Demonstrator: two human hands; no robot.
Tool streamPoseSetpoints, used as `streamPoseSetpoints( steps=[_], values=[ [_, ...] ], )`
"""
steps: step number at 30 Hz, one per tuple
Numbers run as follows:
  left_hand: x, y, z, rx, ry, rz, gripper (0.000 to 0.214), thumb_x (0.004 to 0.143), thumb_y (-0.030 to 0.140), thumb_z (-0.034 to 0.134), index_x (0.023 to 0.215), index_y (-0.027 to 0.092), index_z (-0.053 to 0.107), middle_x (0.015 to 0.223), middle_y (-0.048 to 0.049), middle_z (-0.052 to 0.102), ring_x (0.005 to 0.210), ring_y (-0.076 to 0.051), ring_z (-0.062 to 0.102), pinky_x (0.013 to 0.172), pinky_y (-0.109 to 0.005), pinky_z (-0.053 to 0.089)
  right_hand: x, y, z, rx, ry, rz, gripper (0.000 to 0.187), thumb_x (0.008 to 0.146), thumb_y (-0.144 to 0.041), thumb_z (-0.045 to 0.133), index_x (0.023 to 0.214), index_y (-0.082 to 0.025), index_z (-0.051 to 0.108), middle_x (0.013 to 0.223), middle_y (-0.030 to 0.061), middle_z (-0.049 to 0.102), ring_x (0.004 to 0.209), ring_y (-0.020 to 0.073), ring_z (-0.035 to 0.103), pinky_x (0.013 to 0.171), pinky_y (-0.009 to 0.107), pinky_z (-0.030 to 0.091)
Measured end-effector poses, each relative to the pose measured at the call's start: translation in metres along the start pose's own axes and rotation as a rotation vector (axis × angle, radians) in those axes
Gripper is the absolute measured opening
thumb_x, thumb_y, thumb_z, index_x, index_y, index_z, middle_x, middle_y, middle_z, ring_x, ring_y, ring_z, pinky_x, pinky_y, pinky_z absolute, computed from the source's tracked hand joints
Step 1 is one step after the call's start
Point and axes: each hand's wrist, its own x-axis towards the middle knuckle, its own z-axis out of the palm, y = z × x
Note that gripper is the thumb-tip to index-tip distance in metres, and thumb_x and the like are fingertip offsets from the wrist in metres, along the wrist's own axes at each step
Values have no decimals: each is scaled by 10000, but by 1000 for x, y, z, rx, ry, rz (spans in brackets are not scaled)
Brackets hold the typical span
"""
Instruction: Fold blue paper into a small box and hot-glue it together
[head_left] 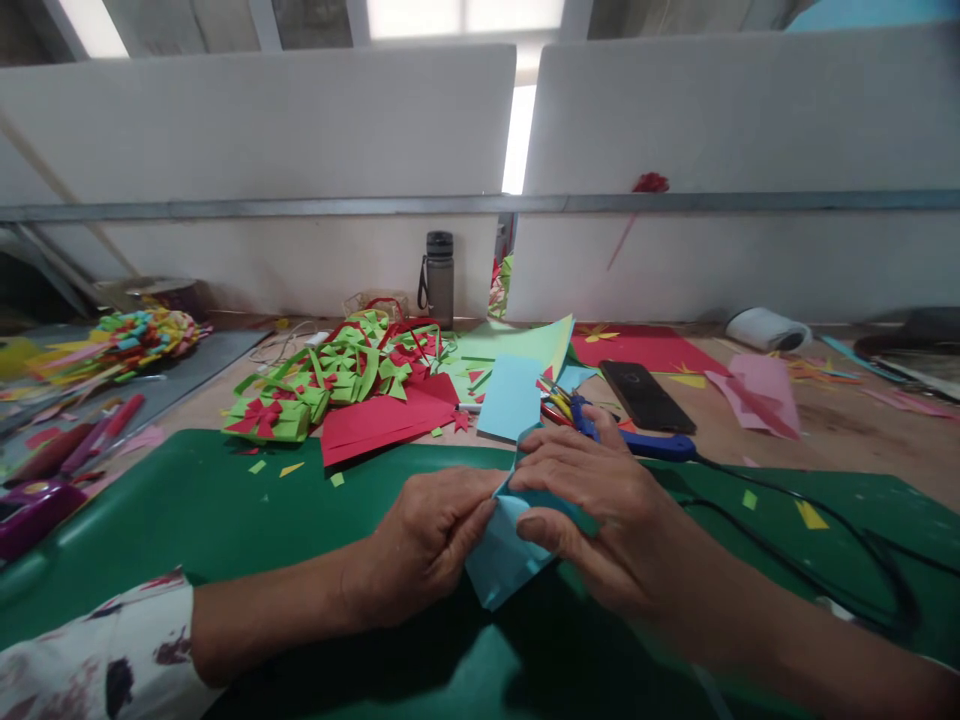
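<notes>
A folded piece of light blue paper (pixel 504 565) is held up in front of me, above a green mat (pixel 300 530). My left hand (pixel 431 540) pinches its left edge between thumb and fingers. On the other side, my right hand (pixel 592 490) grips the paper, its fingers over the top edge and its thumb against the near face. Part of the paper is hidden behind the right hand. Just beyond lies a flat light blue sheet (pixel 510 398), and a blue-handled tool (pixel 652 444) with a black cord sits close behind my right fingers.
Green paper bags with red bows (pixel 277 410) pile up behind the mat, near red paper sheets (pixel 390 420). A black phone (pixel 646 396) and pink paper (pixel 761 395) lie to the right. A grey bottle (pixel 440 280) stands by the white panel. Markers (pixel 105 435) lie left.
</notes>
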Motion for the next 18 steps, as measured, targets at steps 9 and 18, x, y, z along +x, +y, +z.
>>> streamPoseSetpoints(
  steps=[9,18],
  values=[
    [-1,3,-1,66,26,122,348,866,56,426,1186,161,513,1047,-83,632,944,-148,573,860,-256,425,-4,-6,3,-44,84,32,87,810,-173,557,844,-240,601,828,-28,669,926,193,569,1015,495,98],
    [0,7,0,65,37,119,271,874,71,408,1091,128,560,987,-106,639,887,-160,581,807,-267,442,-1,-8,4,-51,121,48,108,830,-161,519,764,-206,591,749,-35,644,869,170,577,1016,460,82]
  ],
)
